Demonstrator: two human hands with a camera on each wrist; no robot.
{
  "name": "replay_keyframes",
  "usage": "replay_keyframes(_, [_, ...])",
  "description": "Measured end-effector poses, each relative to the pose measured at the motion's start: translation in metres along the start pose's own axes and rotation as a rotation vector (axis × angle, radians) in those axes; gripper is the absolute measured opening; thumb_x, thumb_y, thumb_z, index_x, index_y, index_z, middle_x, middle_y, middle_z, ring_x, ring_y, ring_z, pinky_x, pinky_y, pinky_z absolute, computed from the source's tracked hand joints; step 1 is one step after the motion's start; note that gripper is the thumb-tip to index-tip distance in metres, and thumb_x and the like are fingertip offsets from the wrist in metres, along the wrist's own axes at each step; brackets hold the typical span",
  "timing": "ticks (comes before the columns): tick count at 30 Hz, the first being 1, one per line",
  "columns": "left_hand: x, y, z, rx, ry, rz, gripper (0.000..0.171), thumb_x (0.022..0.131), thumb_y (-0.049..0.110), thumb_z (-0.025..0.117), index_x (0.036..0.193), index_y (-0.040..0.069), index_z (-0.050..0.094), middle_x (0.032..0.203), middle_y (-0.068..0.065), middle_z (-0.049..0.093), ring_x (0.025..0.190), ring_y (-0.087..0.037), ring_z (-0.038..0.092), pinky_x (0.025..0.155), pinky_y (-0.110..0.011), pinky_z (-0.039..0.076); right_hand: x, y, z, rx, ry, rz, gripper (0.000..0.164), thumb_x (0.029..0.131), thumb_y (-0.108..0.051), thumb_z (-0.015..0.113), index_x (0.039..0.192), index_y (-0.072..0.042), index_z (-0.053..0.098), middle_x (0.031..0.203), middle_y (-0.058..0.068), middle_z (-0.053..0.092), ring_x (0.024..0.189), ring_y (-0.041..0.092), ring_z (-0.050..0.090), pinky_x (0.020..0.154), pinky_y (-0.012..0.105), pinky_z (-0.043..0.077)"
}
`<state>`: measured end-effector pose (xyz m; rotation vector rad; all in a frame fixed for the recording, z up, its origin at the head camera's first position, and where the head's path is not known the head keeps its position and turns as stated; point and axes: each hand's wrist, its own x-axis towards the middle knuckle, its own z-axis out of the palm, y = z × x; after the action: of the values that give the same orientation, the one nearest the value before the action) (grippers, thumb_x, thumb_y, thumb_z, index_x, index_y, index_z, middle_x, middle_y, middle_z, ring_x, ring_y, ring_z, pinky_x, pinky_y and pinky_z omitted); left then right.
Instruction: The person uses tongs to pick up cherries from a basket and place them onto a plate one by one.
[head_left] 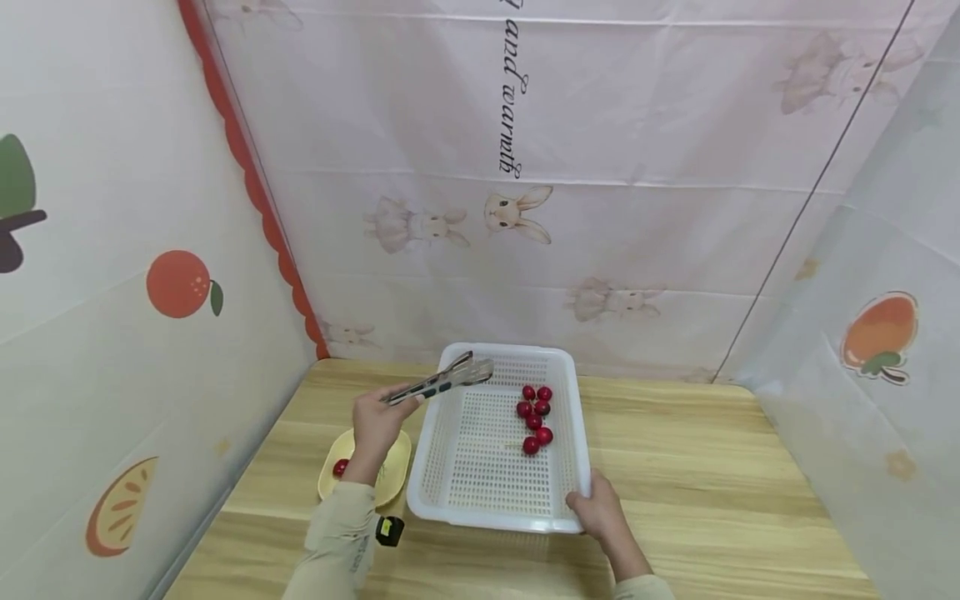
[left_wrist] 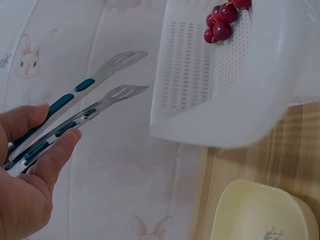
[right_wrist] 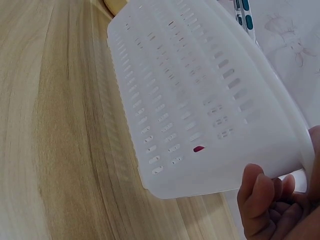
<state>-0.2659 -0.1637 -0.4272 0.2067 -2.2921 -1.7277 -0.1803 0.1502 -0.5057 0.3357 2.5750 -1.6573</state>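
My left hand (head_left: pixel 378 425) pinches a pair of metal tongs (left_wrist: pixel 65 112) with teal grips. Their two slotted tips are spread with nothing between them and reach over the left rim of a white plastic basket (head_left: pixel 567 379). Several red cherries (head_left: pixel 533 422) lie in a cluster in the right half of that basket. At its near right corner, my right hand (head_left: pixel 597 508) grips the rim, thumb on top and curled fingers (right_wrist: pixel 255 187) below. Beneath my left forearm is a yellow plate (head_left: pixel 401 462), partly hidden, with a red cherry (head_left: pixel 341 467) on it.
A small black object with a yellow-green label (head_left: pixel 388 531) sits by my left sleeve, near the plate. The wooden table (head_left: pixel 690 467) extends to the right of the basket. Printed cloth walls (head_left: pixel 637 225) stand behind and at both sides.
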Motion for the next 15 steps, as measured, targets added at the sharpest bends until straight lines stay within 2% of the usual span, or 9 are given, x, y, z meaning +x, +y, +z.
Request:
replay_keyframes(6, [0.004,0.004,0.015,-0.008,-0.045,0.012,0.027,0.073,0.012,0.077,0.098,0.002,0.072,0.088,-0.011,0.069,0.068,-0.015,0.060,0.056,-0.025,0.046,-0.001,0.000,-0.001,0.007,0.004,-0.021,0.054,0.075,0.005,0.055,0.124,0.019,0.038,0.100,0.033,0.054,0.074,0.031,0.060,0.050,0.038,0.051])
replay_keyframes(10, [0.003,0.007,0.027,0.010,-0.064,0.027,0.025,0.074,0.010,0.075,0.097,0.001,0.072,0.087,-0.012,0.069,0.069,-0.018,0.064,0.058,-0.028,0.049,-0.001,0.000,-0.001,-0.005,0.001,-0.011,0.054,0.076,0.005,0.055,0.125,0.018,0.037,0.101,0.033,0.054,0.074,0.031,0.060,0.050,0.037,0.051])
replay_keyframes(15, [0.003,0.012,0.039,0.047,-0.088,0.035,0.027,0.075,0.010,0.075,0.099,-0.002,0.070,0.083,-0.012,0.068,0.065,-0.018,0.063,0.055,-0.028,0.048,-0.001,0.000,-0.002,-0.008,0.001,-0.015,0.053,0.076,0.005,0.055,0.124,0.019,0.037,0.100,0.033,0.054,0.074,0.031,0.061,0.049,0.037,0.051])
